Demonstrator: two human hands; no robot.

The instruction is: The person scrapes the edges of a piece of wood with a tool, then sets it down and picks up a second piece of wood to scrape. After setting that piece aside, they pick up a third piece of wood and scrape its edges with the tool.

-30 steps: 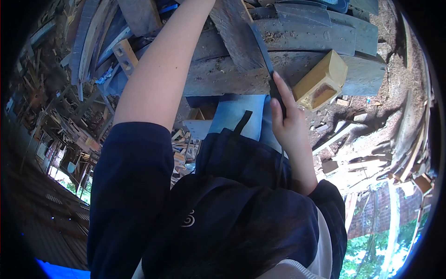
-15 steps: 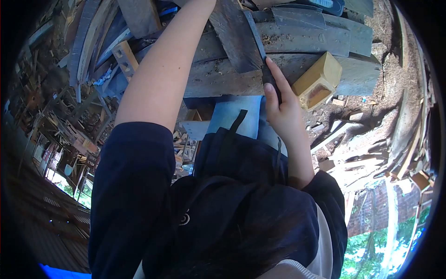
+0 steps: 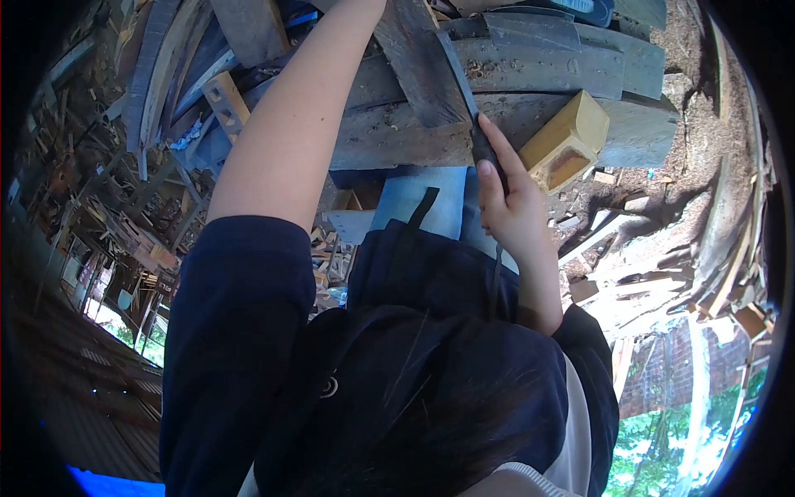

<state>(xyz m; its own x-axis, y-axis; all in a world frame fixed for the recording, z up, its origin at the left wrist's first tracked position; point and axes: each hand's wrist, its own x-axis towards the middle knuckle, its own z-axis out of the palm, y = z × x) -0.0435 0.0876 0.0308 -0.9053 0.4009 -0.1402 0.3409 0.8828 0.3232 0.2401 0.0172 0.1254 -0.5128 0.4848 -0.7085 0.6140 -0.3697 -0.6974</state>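
My right hand (image 3: 520, 207) is wrapped round the near end of a long, narrow dark strip (image 3: 458, 73), with the thumb and index finger lying along it. The strip runs up beside the edge of a dark wooden plank (image 3: 422, 62), which lies at an angle over curved grey boards (image 3: 555, 66). My left forearm (image 3: 302, 108) reaches past the top edge of the view, so the left hand is hidden. Right of my right hand, a yellowish block with a hollow in its end (image 3: 571, 137) rests on the boards.
A small wooden piece with holes (image 3: 225, 99) lies left of my left forearm. A blue-grey object (image 3: 586, 8) is at the top edge. Wood scraps (image 3: 638, 248) cover the ground at right, and more wooden pieces clutter the left side.
My right hand and the strip's near end have moved slightly down and to the right. The plank has shifted very little.
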